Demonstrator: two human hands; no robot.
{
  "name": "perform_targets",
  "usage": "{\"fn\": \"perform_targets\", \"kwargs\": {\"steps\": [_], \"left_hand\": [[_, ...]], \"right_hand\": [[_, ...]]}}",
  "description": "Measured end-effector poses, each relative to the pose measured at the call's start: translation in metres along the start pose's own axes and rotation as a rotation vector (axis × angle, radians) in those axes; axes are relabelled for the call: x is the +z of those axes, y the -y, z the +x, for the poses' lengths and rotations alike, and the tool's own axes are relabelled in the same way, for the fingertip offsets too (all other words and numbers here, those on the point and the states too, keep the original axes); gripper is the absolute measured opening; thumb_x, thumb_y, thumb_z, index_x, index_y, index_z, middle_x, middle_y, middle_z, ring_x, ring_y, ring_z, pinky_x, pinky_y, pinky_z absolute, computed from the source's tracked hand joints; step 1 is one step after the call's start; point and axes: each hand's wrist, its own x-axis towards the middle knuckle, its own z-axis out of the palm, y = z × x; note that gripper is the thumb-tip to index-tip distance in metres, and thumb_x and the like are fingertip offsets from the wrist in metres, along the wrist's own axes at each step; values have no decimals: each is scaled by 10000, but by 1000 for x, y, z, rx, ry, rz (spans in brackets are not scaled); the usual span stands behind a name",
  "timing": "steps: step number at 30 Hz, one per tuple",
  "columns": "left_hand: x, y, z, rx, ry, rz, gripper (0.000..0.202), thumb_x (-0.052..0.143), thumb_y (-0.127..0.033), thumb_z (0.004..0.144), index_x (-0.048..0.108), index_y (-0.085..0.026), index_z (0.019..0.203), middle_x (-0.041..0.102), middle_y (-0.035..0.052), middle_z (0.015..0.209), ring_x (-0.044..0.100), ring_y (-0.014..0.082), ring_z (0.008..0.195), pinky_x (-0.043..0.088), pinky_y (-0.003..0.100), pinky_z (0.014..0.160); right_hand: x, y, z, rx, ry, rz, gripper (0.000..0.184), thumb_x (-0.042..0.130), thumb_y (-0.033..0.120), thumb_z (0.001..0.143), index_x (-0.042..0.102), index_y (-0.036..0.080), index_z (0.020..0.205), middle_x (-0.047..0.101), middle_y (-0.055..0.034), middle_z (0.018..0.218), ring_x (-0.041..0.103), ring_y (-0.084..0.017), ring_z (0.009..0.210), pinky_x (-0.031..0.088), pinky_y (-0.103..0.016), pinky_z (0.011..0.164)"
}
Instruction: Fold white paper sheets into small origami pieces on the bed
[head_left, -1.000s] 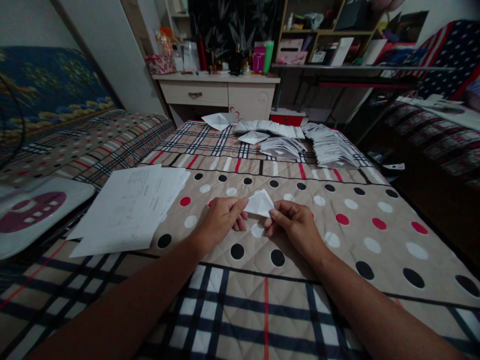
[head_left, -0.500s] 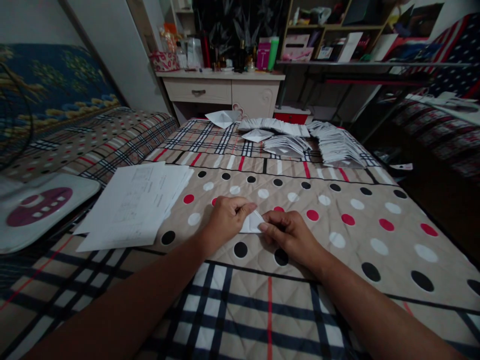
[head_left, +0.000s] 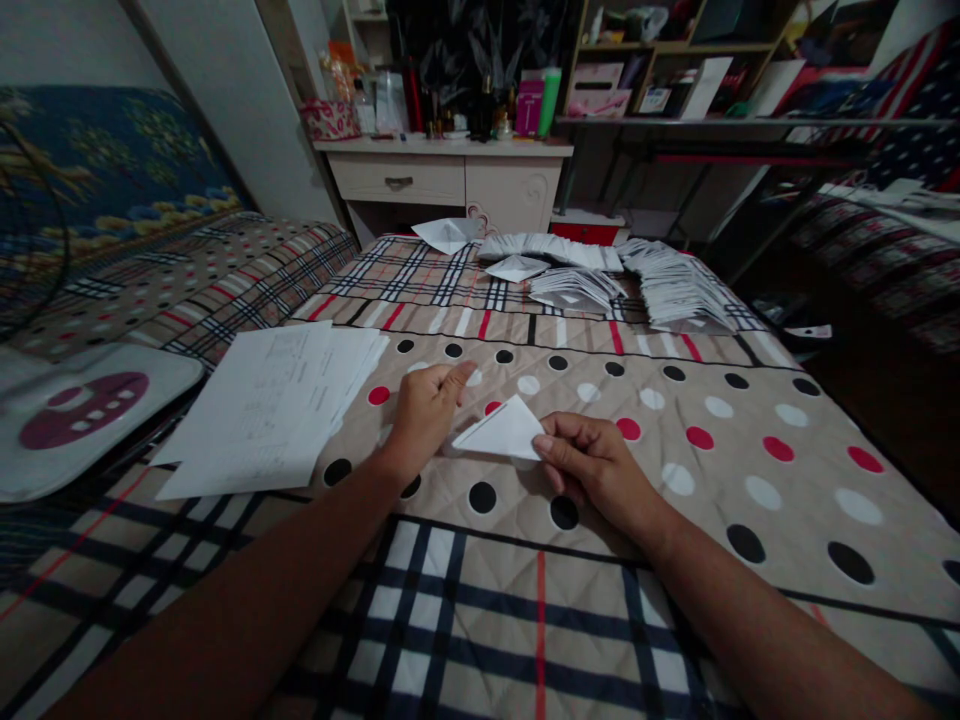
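A small white piece of paper (head_left: 504,432), folded into a triangle, stands out over the spotted bedspread between my hands. My right hand (head_left: 592,460) pinches its right corner between thumb and fingers. Just left of the paper is my left hand (head_left: 427,412), holding nothing, its thumb apart from loosely bent fingers. Those fingers are partly hidden behind the hand. Beyond it on the left lies a stack of printed white sheets (head_left: 255,410).
Rows of folded white papers (head_left: 679,285) stand at the bed's far end, with a shorter bundle (head_left: 574,290) and a few loose folded pieces (head_left: 517,268) beside them. A white plastic object with a purple panel (head_left: 86,410) sits at far left. Behind stands a white dresser (head_left: 397,180).
My left hand has let go of the folded paper and moved slightly left and up. The paper stays in my right hand, and its whole triangle now shows.
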Motion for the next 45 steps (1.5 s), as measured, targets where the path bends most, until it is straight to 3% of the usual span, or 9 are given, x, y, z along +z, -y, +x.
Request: {"fn": "perform_targets", "kwargs": {"steps": [3,5,7,10,17,30,34,41,45], "left_hand": [[-1,4,2,-25,-21,-101,397,516,-412,917,549,-161,612,494,-26,534,462,87,507,375,213,518],[3,0,-3,-17,88,-254,178,596,-330,866,629,-163,920,628,-2,744,555,88,583,432,192,539],[8,-6,-10,53,256,-387,467,670,-229,796,534,-214,1242,650,64,1131,655,131,831,512,205,662],[13,-13,-19,144,437,-447,664,711,-192,768,454,-253,1377,509,111,1408,589,225,1164,531,277,880],[15,-13,-24,57,511,-525,539,635,-266,860,478,-241,1376,552,96,1367,596,215,1142,510,302,940],[8,-17,-25,136,561,-586,524,554,-197,862,448,-186,1375,542,116,1377,569,231,1165,481,322,945],[9,-18,-25,124,517,-548,509,574,-202,834,486,-176,1334,565,115,1349,585,223,1127,487,306,927],[8,-25,-25,81,474,-522,455,549,-178,790,554,-174,1245,611,111,1293,631,208,1025,531,299,837],[9,-27,-23,93,388,-483,288,532,-152,782,644,-163,1048,665,97,1217,641,214,1051,524,323,885]], "right_hand": [[-6,0,5,-16,-93,136,331,670,401,827,524,178,631,467,63,447,264,-36,357,131,-193,362],[-8,0,9,-32,-114,190,325,692,391,802,518,180,626,472,64,443,252,-32,348,122,-193,359],[-9,0,12,-40,-117,230,312,705,383,785,523,180,632,484,62,444,249,-31,342,127,-194,359],[-7,1,13,-33,-95,255,301,695,387,792,534,179,646,501,55,454,265,-35,341,156,-195,360],[-5,0,11,-1,-32,260,293,683,407,813,557,180,678,546,43,475,339,-51,342,241,-197,369],[0,0,8,8,-21,289,276,662,389,843,561,180,694,539,47,459,357,-51,338,298,-185,384],[0,0,9,23,-10,273,270,659,397,841,569,182,705,567,43,481,376,-54,340,343,-189,400],[1,0,8,38,27,200,280,638,417,852,585,174,724,594,23,499,399,-59,358,300,-182,388],[5,0,5,70,87,71,334,602,463,881,577,170,723,589,13,520,439,-68,400,295,-181,402]]}}
